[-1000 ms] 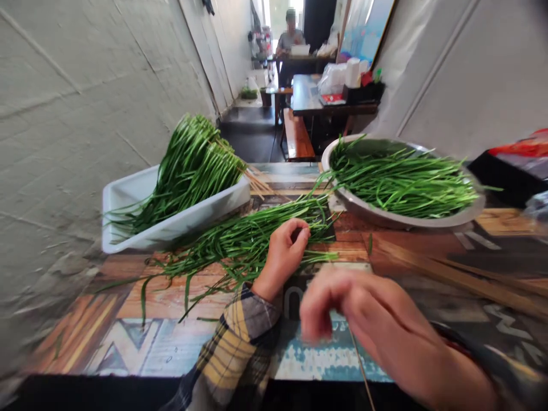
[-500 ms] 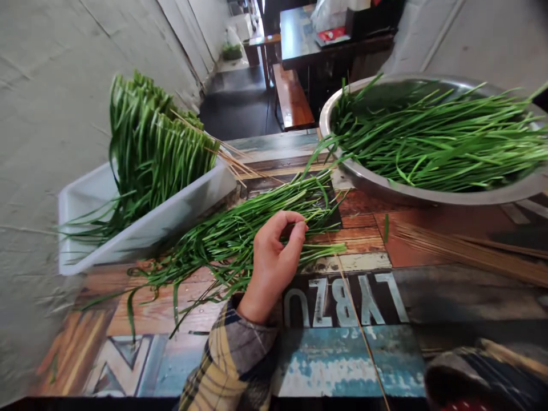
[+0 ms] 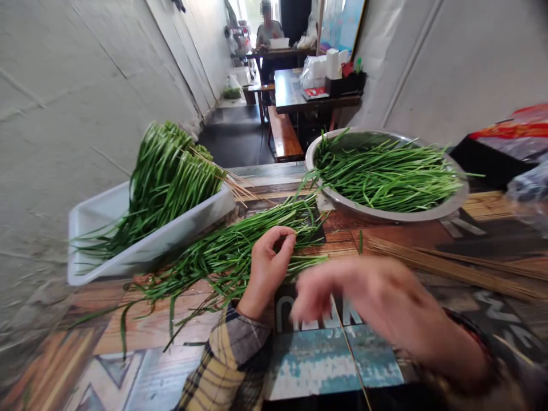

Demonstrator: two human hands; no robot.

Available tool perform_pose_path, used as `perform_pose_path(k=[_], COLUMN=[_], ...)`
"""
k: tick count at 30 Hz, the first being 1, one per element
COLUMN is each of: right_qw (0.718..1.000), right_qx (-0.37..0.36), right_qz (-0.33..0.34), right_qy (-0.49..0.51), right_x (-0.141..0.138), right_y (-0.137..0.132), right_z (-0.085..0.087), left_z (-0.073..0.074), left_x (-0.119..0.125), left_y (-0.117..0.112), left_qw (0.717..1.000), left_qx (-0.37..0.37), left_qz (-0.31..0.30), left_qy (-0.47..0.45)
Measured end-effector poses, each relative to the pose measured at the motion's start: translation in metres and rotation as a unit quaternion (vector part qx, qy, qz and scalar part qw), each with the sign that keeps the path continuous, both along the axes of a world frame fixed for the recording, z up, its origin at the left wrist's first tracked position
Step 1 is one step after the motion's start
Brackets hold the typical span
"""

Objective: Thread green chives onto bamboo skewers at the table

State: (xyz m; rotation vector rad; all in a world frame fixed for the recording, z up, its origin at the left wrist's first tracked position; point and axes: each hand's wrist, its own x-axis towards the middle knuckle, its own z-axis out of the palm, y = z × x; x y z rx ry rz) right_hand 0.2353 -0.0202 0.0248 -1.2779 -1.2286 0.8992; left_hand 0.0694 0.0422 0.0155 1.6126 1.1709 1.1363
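Observation:
My left hand rests on a loose pile of green chives lying across the painted wooden table, its thumb and fingers curled together over a few stalks. My right hand hovers low over the table to the right of it, smeared by motion, fingers bent toward the left hand. A thin bamboo skewer lies on the table under the right hand; whether the hand holds it I cannot tell.
A white plastic tub with chives threaded on skewers stands at the left. A steel bowl of loose chives sits at the back right. Bamboo skewers lie at the right. Beyond are benches, tables and a seated person.
My right hand, out of sight half a second ago, has come back in over the table beside the left hand. The left hand stays pinched on the chive pile. The camera has tilted up.

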Motion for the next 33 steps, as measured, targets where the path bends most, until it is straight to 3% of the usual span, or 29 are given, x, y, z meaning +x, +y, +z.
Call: perform_pose_path(k=[3, 6, 11, 15, 19, 24, 28, 33], right_qw=[0.999, 0.998, 0.980, 0.940, 0.922, 0.954, 0.983, 0.990], right_qx=[-0.021, -0.041, 0.002, -0.008, -0.013, -0.005, -0.054, -0.097], right_qz=[-0.009, 0.007, 0.044, 0.063, 0.094, 0.108, 0.102, 0.085], right_qy=[0.044, 0.045, -0.192, -0.334, -0.375, -0.278, -0.140, 0.056], right_x=[0.015, 0.021, 0.020, 0.023, 0.022, 0.016, 0.008, -0.005], right_y=[0.006, 0.017, 0.021, 0.020, 0.018, 0.017, 0.017, 0.012], right_z=[0.007, -0.002, -0.031, -0.029, -0.022, -0.022, -0.024, -0.021], left_z=[0.000, 0.000, -0.001, -0.001, -0.001, -0.002, -0.003, 0.001], left_x=[0.000, 0.001, 0.000, 0.000, -0.001, -0.001, -0.002, -0.001], left_y=[0.001, 0.001, 0.002, 0.002, 0.001, 0.002, 0.003, 0.002], left_qw=[1.000, 1.000, 1.000, 1.000, 1.000, 1.000, 0.999, 0.999], left_qx=[-0.009, -0.014, -0.016, -0.013, -0.009, -0.003, -0.002, -0.030], left_qz=[0.000, -0.006, 0.002, -0.005, -0.015, -0.026, -0.028, -0.029], left_qy=[-0.013, -0.011, -0.006, 0.004, 0.008, 0.012, 0.020, 0.018])
